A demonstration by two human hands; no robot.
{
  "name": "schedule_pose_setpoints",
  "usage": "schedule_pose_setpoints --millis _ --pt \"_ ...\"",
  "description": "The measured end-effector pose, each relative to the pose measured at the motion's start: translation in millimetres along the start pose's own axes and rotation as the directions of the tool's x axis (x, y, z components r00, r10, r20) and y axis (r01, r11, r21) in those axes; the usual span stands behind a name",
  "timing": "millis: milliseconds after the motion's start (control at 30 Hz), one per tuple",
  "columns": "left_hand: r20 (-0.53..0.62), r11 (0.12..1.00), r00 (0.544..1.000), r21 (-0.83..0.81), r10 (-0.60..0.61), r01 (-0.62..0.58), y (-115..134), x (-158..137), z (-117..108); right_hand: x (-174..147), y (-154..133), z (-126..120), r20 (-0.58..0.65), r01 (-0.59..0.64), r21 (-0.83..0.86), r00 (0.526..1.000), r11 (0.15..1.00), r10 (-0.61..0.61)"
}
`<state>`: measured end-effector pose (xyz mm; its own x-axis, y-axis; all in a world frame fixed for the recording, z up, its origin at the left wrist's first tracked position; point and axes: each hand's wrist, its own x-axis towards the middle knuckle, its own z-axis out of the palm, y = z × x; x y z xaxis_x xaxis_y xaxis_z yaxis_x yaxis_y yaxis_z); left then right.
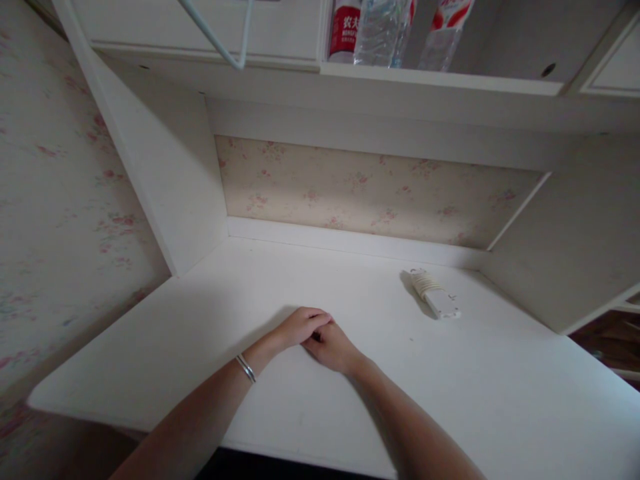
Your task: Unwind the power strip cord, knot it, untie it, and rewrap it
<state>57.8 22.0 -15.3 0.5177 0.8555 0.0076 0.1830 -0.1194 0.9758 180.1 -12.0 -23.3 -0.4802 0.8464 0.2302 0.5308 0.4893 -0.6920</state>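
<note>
Both my hands rest together near the middle of the white desk [280, 407], fingers closed and overlapping. My left hand [299, 327] lies partly over the fingers of my right hand [336, 347]. No object shows in either hand, and only a small dark gap is visible between them. Two thin silver bangles [246, 368] circle my left wrist. To the right and farther back, apart from my hands, a white power strip [443, 303] lies with its pale cord [425, 283] wound around one end.
Overhead, a shelf [440, 79] holds a red-labelled bottle [345, 30] and clear plastic bottles [377, 33]. A pale blue bent rod [215, 40] hangs before the cabinet at upper left. Side panels [165, 167] enclose the desk; floral wallpaper [340, 190] covers the back.
</note>
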Motion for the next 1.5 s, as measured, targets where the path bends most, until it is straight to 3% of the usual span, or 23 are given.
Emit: schedule_pose_setpoints --millis 1500 --pt "-0.016 1.000 1.000 0.007 0.014 -0.014 -2.9 0.5 -0.5 0.4 3.9 2.6 -0.003 -0.002 -0.014 1.000 1.000 0.002"
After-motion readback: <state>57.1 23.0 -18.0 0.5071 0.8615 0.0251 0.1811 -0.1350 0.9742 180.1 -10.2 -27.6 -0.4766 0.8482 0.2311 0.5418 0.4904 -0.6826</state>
